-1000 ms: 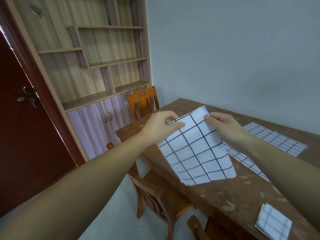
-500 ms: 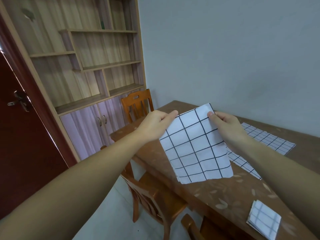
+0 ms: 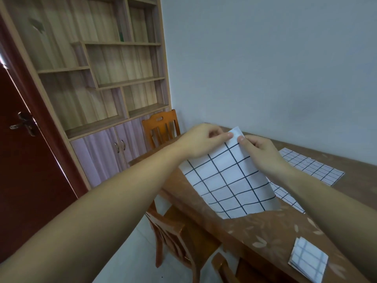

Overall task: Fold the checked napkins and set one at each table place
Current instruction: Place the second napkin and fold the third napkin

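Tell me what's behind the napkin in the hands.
Behind the held napkin: the brown table and a flat checked napkin on it; how far that one extends is hidden.

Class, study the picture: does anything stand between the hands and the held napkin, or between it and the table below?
Nothing visible does. The left hand and right hand pinch the top of the held napkin, which hangs over the table. A flat napkin lies behind it.
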### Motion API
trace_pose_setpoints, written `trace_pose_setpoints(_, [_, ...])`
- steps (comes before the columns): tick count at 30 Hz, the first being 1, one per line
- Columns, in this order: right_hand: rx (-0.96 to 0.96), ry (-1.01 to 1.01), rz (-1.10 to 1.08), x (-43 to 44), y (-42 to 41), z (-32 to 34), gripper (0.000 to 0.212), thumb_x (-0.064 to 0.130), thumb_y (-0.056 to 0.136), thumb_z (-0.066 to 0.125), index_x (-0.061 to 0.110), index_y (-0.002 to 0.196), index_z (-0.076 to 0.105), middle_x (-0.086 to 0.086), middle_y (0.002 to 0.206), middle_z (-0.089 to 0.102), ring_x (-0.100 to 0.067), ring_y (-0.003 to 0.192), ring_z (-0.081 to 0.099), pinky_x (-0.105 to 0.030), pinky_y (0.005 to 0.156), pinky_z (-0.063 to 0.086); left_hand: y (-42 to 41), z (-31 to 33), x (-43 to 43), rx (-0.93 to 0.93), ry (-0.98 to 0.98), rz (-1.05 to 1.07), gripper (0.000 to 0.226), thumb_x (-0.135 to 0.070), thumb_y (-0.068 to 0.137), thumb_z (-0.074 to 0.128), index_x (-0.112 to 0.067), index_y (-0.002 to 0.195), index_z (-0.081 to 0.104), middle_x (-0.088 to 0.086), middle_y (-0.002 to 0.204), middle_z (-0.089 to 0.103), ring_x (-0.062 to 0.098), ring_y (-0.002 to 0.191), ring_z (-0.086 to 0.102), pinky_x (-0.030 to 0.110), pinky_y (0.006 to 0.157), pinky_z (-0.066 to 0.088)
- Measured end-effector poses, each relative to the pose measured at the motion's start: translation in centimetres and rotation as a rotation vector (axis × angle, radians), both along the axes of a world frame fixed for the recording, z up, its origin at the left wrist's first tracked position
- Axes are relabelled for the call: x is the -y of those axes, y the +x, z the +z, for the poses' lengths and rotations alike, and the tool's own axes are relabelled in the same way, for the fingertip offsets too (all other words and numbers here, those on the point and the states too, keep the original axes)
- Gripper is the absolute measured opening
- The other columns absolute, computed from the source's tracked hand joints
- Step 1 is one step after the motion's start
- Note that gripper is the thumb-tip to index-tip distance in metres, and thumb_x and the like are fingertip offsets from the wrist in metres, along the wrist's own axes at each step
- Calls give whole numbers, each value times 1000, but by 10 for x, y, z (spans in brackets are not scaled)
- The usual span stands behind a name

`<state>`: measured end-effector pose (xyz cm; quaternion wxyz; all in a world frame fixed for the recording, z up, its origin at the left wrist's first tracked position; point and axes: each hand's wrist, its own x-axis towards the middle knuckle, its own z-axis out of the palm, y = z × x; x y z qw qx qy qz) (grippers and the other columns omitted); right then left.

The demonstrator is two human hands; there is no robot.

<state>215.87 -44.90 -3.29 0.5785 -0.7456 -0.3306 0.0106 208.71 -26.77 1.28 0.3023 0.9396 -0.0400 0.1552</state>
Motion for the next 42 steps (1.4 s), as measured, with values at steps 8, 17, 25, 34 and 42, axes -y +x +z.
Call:
trace_pose_setpoints(8, [154, -214, 49, 11, -9, -8, 41, 30, 100, 48, 0, 73, 53, -1, 66, 54, -12, 60, 46, -30, 57, 36, 17, 9, 9, 211, -84, 38, 23, -25, 97, 58, -10, 84, 69, 9, 73, 65, 13, 66, 51, 26, 64, 40])
trace_pose_setpoints(17, [114, -701, 242, 40, -7, -27, 7, 33, 95, 58, 38, 93, 63, 20, 92, 70, 4, 81, 63, -13, 69, 47, 16, 23, 8, 231, 35, -64, 14, -29, 98, 57, -27, 86, 64, 9, 73, 63, 18, 62, 51, 23, 59, 38])
trace_pose_setpoints(25, [-295, -251, 239, 46, -8, 10, 18, 20, 96, 58, 11, 104, 71, -2, 100, 77, -19, 91, 74, -29, 76, 58, 19, 13, 7, 520, -486, 111, 15, -27, 85, 75, -12, 85, 73, 16, 63, 56, 14, 58, 48, 27, 59, 40])
trace_pose_setpoints(34, [-576, 70, 12, 67, 18, -8, 21, 18, 97, 57, 11, 113, 66, -4, 104, 76, -22, 93, 73, -38, 78, 57, 26, -80, 24, -387, -1380, -44, 103, -89, 76, 24, -10, 130, 62, 15, 127, 65, 34, 120, 60, 54, 107, 40])
trace_pose_setpoints(42, [-592, 9, -61, 83, 22, -22, 20, 16, 97, 56, 11, 114, 66, -6, 108, 75, -26, 98, 72, -41, 86, 55, 33, -86, 37, -282, -880, 55, 38, -41, 77, 78, -17, 105, 74, 1, 108, 75, 24, 105, 69, 51, 101, 48])
